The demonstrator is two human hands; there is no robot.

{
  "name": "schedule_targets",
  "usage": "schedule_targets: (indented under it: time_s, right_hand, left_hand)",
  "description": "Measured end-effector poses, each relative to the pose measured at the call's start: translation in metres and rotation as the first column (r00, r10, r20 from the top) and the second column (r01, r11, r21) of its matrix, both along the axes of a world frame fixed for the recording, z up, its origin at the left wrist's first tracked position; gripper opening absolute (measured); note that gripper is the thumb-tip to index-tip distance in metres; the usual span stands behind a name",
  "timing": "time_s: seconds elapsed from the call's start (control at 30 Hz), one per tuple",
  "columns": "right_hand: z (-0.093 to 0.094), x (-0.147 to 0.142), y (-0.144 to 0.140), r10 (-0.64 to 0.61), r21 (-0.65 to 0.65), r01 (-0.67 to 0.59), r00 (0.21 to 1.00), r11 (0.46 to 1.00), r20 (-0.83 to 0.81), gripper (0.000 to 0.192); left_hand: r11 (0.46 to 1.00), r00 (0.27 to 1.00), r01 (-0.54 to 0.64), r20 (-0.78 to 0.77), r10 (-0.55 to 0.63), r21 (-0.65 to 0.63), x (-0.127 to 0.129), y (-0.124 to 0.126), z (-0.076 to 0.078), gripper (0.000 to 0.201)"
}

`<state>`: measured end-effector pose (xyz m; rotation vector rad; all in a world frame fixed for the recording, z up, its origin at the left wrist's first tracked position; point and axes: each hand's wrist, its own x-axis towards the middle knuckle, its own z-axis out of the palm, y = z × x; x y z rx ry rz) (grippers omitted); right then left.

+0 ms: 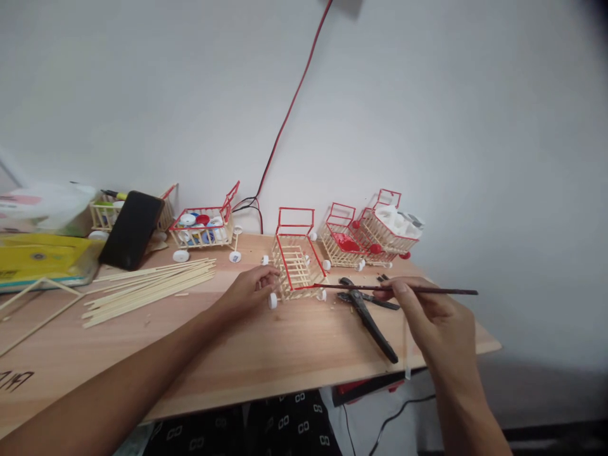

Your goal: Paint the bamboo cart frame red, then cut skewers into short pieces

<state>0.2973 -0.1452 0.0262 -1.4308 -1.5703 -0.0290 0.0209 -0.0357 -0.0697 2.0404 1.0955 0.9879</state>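
Note:
A miniature shopping cart built of thin wooden sticks, with a red-painted rim and handle and white wheels, stands upright on the table. At its left side my left hand is closed, with curled fingertips on the frame. My right hand pinches a slim dark paintbrush, held almost level. Its tip touches the cart's front rim near the right corner, where the bar is red. Beneath the brush lie black-handled pliers, just right of the cart.
Other stick carts stand along the wall: one with bottle caps, a cart with red inside and one holding white material. To the left are loose sticks, a black phone and a yellow packet. A red-black cable runs down the wall.

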Motion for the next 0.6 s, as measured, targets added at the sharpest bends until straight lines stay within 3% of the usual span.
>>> schedule_targets:
  time_s: [0.2,0.4,0.6]
  right_hand:
    - [-0.001,-0.009,0.001,0.080,0.027,-0.080,0.997,0.996,0.002,0.021]
    - [-0.001,0.000,-0.001,0.005,0.012,-0.005,1.000,1.000,0.010,0.020]
    - [-0.003,-0.018,-0.003,0.119,0.058,-0.119,0.993,0.991,0.000,0.018]
  left_hand:
    - [1.000,1.000,0.001,-0.001,-0.001,-0.002,0.001,0.001,0.002,0.031]
    - [1.000,1.000,-0.006,-0.005,0.006,-0.016,0.001,-0.001,0.004,0.031]
    - [1.000,1.000,-0.005,-0.023,0.005,0.002,0.001,-0.001,0.004,0.032]
